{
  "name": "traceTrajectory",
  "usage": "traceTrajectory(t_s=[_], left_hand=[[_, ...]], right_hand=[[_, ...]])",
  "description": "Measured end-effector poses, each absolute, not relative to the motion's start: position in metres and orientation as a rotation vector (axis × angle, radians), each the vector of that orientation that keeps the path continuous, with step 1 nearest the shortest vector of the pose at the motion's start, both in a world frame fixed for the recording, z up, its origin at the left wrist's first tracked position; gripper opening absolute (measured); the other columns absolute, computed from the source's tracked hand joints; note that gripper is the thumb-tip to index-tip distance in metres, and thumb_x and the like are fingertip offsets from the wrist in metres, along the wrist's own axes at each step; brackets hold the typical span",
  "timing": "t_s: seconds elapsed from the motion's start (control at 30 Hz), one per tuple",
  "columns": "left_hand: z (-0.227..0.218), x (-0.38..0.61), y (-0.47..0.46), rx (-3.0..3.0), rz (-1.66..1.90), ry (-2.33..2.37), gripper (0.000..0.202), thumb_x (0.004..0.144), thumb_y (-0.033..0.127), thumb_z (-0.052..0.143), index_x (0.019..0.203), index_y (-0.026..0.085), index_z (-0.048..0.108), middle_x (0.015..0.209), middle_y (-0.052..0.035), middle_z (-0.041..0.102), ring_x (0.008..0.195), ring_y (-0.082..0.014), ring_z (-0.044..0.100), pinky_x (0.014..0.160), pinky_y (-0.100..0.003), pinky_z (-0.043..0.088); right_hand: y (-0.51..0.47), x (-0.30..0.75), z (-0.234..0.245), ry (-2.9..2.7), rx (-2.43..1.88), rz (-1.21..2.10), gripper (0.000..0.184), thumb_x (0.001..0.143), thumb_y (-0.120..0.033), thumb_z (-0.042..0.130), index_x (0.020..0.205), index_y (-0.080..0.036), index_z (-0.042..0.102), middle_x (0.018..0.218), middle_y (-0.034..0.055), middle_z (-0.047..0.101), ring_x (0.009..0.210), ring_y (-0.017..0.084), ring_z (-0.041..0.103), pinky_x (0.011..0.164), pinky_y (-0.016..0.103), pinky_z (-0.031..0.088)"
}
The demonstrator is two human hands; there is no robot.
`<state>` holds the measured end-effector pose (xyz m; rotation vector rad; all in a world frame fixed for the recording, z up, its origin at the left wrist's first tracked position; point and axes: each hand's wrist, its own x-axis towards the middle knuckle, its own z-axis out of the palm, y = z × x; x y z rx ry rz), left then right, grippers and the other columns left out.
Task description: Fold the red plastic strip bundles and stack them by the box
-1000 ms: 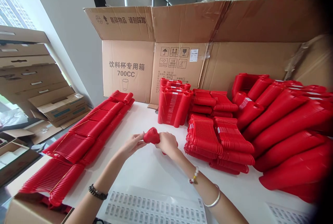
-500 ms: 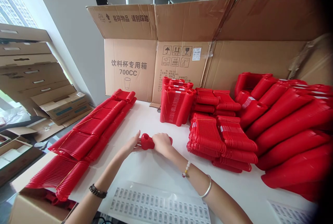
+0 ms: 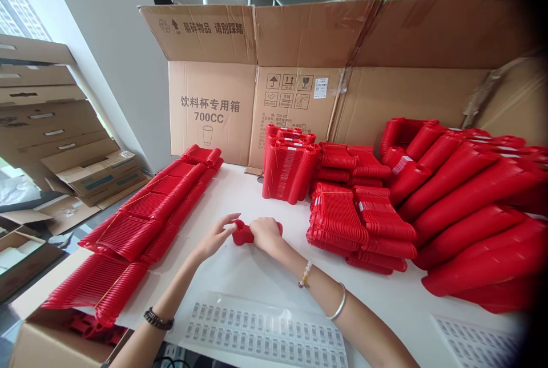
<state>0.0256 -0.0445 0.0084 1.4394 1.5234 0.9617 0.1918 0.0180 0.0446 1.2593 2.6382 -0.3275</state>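
My right hand [image 3: 265, 232] is closed over a red plastic piece [image 3: 242, 233] with rounded ends, which lies on the white table [image 3: 240, 185]. The hand covers its middle, and a small part shows past the knuckles. At the left end of that piece, my left hand [image 3: 215, 238] has its fingers stretched out, the tips close to or touching it. Between my forearms lies a sheet of small printed labels [image 3: 265, 331]. Beyond my right hand stands an upright bundle of ribbed red pieces [image 3: 287, 177].
Long rows of nested red pieces [image 3: 145, 214] line the left side. More red stacks [image 3: 338, 219] and large red bundles [image 3: 475, 202] fill the right. An unfolded carton [image 3: 209, 88] walls the back. An open box [image 3: 47, 342] sits below the left edge; another label sheet [image 3: 471, 336] lies right.
My left hand's fingers have lifted and bent a little at the red piece's left end. The right hand keeps its hold. The whole view has shifted slightly.
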Motion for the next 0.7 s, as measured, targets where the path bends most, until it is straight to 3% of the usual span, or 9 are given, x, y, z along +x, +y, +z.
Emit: traceTrajectory(t_s=[0.07, 0.17, 0.33, 0.47, 0.57, 0.7], left_hand=[[0.006, 0.030, -0.046, 1.546, 1.025, 1.487, 0.060, 0.086, 0.059, 0.050, 0.133, 0.022, 0.054, 0.144, -0.0100, 0.054, 0.130, -0.0275, 0.051, 0.109, -0.041, 0.039], [-0.003, 0.037, -0.045, 1.607, 1.049, 1.489, 0.045, 0.092, 0.051, 0.045, 0.125, 0.022, 0.057, 0.133, -0.0095, 0.061, 0.121, -0.0258, 0.056, 0.104, -0.040, 0.042], [-0.014, 0.043, -0.044, 1.536, 1.073, 1.465, 0.040, 0.096, 0.049, 0.037, 0.122, 0.022, 0.051, 0.127, -0.0094, 0.061, 0.118, -0.0255, 0.057, 0.102, -0.040, 0.043], [-0.012, 0.042, -0.047, 1.497, 0.997, 1.436, 0.045, 0.097, 0.050, 0.032, 0.132, 0.023, 0.042, 0.129, -0.0092, 0.059, 0.116, -0.0250, 0.056, 0.100, -0.039, 0.044], [-0.010, 0.040, -0.048, 1.502, 0.947, 1.437, 0.046, 0.098, 0.051, 0.029, 0.134, 0.024, 0.039, 0.122, -0.0078, 0.061, 0.112, -0.0243, 0.057, 0.100, -0.040, 0.043], [-0.014, 0.039, -0.047, 1.488, 0.964, 1.414, 0.045, 0.097, 0.049, 0.032, 0.134, 0.023, 0.036, 0.118, -0.0080, 0.060, 0.106, -0.0225, 0.059, 0.099, -0.040, 0.045]], right_hand=[[0.020, 0.197, 0.051, 2.686, 1.246, -0.408, 0.032, 0.081, -0.017, 0.065, 0.111, -0.009, 0.067, 0.103, 0.0171, 0.072, 0.100, 0.031, 0.068, 0.080, 0.034, 0.049], [0.024, 0.214, 0.066, 2.816, 1.200, -0.605, 0.064, 0.078, -0.034, 0.074, 0.136, -0.018, 0.051, 0.123, 0.0112, 0.067, 0.110, 0.024, 0.065, 0.087, 0.029, 0.049], [0.019, 0.255, 0.064, 3.101, 1.501, -1.142, 0.044, 0.092, -0.030, 0.056, 0.135, -0.020, 0.052, 0.138, 0.0094, 0.056, 0.129, 0.020, 0.051, 0.108, 0.033, 0.039], [0.000, 0.283, 0.023, 3.051, 1.748, -1.226, 0.048, 0.096, -0.027, 0.046, 0.143, -0.019, 0.041, 0.146, 0.0118, 0.048, 0.135, 0.020, 0.045, 0.112, 0.037, 0.037], [-0.007, 0.294, -0.009, 2.815, 1.899, -1.319, 0.056, 0.090, -0.021, 0.053, 0.144, -0.019, 0.038, 0.145, 0.0131, 0.048, 0.128, 0.022, 0.053, 0.107, 0.038, 0.042], [0.002, 0.293, -0.025, 2.717, 1.895, -1.240, 0.051, 0.074, -0.015, 0.068, 0.124, -0.016, 0.058, 0.120, 0.0096, 0.062, 0.113, 0.024, 0.059, 0.096, 0.033, 0.046]])
